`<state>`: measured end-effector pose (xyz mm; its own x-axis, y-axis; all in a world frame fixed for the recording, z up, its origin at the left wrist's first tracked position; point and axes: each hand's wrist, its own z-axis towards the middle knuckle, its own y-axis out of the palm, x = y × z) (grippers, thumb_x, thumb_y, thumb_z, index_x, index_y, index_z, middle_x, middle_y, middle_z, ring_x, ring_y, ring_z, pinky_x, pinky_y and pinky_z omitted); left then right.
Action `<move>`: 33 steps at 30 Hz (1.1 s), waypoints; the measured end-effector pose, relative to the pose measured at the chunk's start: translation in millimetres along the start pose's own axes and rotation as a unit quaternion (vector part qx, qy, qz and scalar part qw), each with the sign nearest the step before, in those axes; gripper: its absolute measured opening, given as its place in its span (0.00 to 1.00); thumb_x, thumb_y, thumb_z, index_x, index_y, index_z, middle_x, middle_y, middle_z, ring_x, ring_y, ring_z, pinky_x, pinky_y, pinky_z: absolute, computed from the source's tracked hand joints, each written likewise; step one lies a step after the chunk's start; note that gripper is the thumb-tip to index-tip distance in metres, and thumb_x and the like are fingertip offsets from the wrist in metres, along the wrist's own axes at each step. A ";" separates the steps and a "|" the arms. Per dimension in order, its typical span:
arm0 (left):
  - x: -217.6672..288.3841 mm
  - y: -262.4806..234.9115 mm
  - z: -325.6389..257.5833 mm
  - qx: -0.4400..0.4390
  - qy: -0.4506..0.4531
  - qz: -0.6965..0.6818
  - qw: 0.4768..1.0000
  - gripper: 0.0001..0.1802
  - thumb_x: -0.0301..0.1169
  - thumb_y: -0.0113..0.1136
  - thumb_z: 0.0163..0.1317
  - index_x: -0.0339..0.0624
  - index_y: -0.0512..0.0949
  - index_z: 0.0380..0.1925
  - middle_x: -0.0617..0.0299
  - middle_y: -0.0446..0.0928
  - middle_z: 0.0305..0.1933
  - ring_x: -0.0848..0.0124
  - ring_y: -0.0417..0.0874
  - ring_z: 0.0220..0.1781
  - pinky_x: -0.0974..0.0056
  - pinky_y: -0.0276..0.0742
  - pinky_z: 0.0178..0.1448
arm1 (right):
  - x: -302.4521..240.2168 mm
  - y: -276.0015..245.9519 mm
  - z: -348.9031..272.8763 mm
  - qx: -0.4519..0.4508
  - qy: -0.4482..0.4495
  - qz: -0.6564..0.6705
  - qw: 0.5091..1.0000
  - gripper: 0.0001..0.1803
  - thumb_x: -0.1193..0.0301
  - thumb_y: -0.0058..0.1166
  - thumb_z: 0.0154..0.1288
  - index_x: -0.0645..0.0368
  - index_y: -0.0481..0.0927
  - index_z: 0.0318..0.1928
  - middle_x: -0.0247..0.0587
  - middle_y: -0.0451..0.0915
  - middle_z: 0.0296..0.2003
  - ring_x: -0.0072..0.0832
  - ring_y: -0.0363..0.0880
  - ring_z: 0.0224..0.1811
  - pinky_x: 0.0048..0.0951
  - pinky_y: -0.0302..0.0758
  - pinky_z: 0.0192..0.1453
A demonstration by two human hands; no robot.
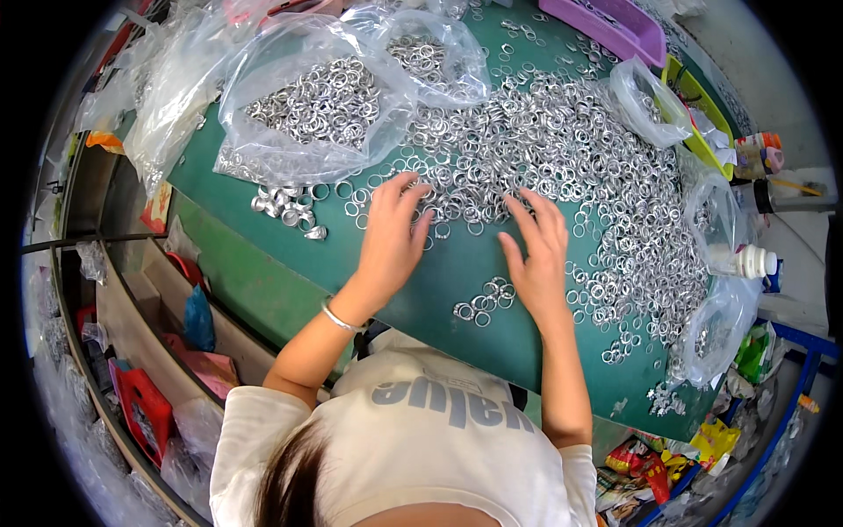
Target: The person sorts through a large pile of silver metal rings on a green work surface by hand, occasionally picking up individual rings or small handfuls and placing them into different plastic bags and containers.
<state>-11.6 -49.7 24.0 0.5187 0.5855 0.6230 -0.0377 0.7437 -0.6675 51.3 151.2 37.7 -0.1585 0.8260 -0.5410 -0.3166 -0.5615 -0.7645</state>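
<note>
My left hand lies flat with fingers spread on the shiny rings, in the middle of the frame. My right hand is spread flat too, on the green table. A small ring bunch sits between them.

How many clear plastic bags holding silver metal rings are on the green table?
4: large clear plastic bag far left, second bag behind it, third bag far right, fourth bag near right; others may be hidden.
</note>
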 end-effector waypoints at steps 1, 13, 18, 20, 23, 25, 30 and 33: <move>4.7 1.7 -0.3 -0.013 0.001 0.006 1.000 0.20 0.21 0.63 0.53 0.41 0.75 0.48 0.53 0.71 0.54 0.53 0.71 0.58 0.57 0.68 0.57 | -0.7 5.0 7.2 -0.012 -0.022 -0.013 1.000 0.21 0.77 0.60 0.56 0.56 0.76 0.53 0.44 0.71 0.56 0.45 0.66 0.60 0.45 0.63 0.63; 21.1 13.6 -13.8 -0.071 0.000 0.047 0.996 0.21 0.24 0.66 0.50 0.48 0.77 0.47 0.55 0.64 0.64 0.50 0.61 0.66 0.48 0.56 0.63 | 31.4 -15.8 -40.9 0.047 0.035 -0.079 0.995 0.12 0.77 0.60 0.54 0.59 0.81 0.41 0.40 0.76 0.45 0.40 0.72 0.53 0.40 0.64 0.57; 29.5 46.2 2.9 -0.108 0.091 0.090 0.986 0.17 0.28 0.67 0.49 0.49 0.80 0.41 0.56 0.64 0.64 0.54 0.62 0.65 0.47 0.57 0.61 | 11.9 5.1 -3.8 0.038 0.008 -0.026 0.999 0.14 0.77 0.60 0.54 0.59 0.80 0.43 0.41 0.75 0.46 0.41 0.71 0.52 0.42 0.64 0.58; 28.4 46.8 3.6 -0.116 0.094 0.091 0.985 0.16 0.28 0.67 0.49 0.49 0.80 0.40 0.56 0.65 0.63 0.54 0.62 0.65 0.47 0.57 0.61 | 11.1 7.3 -1.5 0.024 -0.007 -0.055 0.998 0.11 0.76 0.61 0.54 0.59 0.81 0.40 0.41 0.75 0.47 0.42 0.70 0.54 0.44 0.62 0.59; 24.5 44.1 0.5 -0.122 0.092 0.095 0.984 0.13 0.28 0.67 0.49 0.48 0.80 0.38 0.57 0.65 0.62 0.54 0.62 0.65 0.46 0.57 0.61 | 19.5 4.6 -14.4 0.043 0.013 -0.086 0.995 0.08 0.76 0.62 0.53 0.60 0.81 0.35 0.40 0.75 0.47 0.41 0.69 0.55 0.44 0.61 0.59; 21.3 39.4 -3.2 -0.117 0.079 0.104 0.984 0.12 0.28 0.66 0.49 0.48 0.80 0.36 0.57 0.66 0.62 0.54 0.62 0.64 0.46 0.56 0.60 | 23.3 -7.1 -24.7 0.072 0.061 -0.115 0.989 0.05 0.75 0.62 0.54 0.60 0.81 0.33 0.40 0.75 0.47 0.41 0.69 0.55 0.43 0.60 0.60; 12.2 25.2 -7.5 -0.095 0.046 0.114 0.988 0.11 0.27 0.67 0.48 0.46 0.80 0.33 0.58 0.66 0.62 0.54 0.62 0.64 0.45 0.55 0.60 | 27.1 -18.8 -45.0 0.068 0.149 -0.168 0.972 0.14 0.73 0.62 0.56 0.58 0.78 0.43 0.43 0.73 0.48 0.42 0.68 0.56 0.44 0.60 0.60; 16.3 17.7 -7.4 -0.100 0.052 0.107 0.988 0.11 0.26 0.67 0.48 0.46 0.80 0.33 0.58 0.66 0.62 0.53 0.63 0.64 0.45 0.55 0.60 | 20.0 -13.5 -32.0 0.082 0.087 -0.091 0.989 0.16 0.72 0.63 0.55 0.59 0.77 0.45 0.43 0.73 0.49 0.43 0.68 0.57 0.45 0.60 0.61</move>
<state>2.5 -29.3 19.3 0.6026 0.6787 0.4199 0.0069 0.5217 -0.8531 82.4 173.7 26.1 0.0739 0.8832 -0.4632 -0.4744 -0.3774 -0.7953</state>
